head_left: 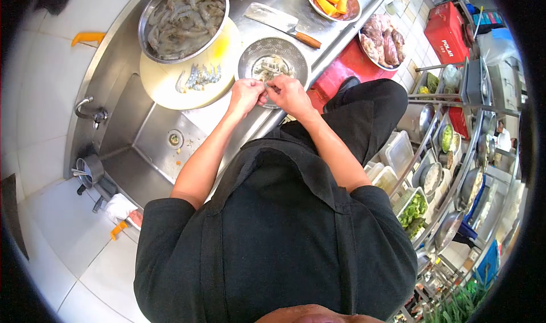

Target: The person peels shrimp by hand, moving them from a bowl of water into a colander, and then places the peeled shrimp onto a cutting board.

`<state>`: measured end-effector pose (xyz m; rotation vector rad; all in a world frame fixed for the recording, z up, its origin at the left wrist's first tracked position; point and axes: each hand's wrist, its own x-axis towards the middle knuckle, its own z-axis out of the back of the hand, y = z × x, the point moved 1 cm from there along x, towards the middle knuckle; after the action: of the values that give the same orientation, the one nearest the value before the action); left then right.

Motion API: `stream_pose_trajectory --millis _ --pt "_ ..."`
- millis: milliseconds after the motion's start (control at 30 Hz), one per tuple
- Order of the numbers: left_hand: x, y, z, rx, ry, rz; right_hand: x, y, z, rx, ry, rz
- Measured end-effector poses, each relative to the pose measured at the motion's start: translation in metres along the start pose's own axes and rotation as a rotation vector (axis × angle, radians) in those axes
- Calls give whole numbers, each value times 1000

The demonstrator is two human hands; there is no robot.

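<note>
My left hand (pixel 248 96) and my right hand (pixel 291 96) meet at the fingertips over the near rim of a perforated metal colander (pixel 248 61). Both are closed in a pinch on a small greyish shrimp (pixel 265 88), mostly hidden by the fingers. Pale shells and scraps (pixel 273 67) lie in the colander. To its left, a round cutting board (pixel 162 89) carries a small row of shrimp (pixel 200 77). A large metal bowl (pixel 223 24) heaped with raw grey shrimp (pixel 185 21) rests on the board's far part.
A cleaver (pixel 276 18) with a wooden handle lies beyond the colander. Behind it stands a bowl of orange pieces (pixel 335 1). The steel sink (pixel 128 107) is at left. A bowl of meat (pixel 382 43) sits on a red surface at right, near shelves (pixel 455 104) with containers.
</note>
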<state>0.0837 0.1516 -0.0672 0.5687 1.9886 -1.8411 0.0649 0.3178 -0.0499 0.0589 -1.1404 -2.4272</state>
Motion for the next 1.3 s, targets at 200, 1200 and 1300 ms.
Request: stream_pose_trajectory --millis 200,1200,1300 --pt "-1 -3 0 -41 -9 -14 8 -5 -6 81 -22 -115" --pt "17 14 2 -314 47 -121 10 -36 -12 871 22 -567" --pt "16 12 1 -275 7 -103 10 -29 -9 776 32 -541"
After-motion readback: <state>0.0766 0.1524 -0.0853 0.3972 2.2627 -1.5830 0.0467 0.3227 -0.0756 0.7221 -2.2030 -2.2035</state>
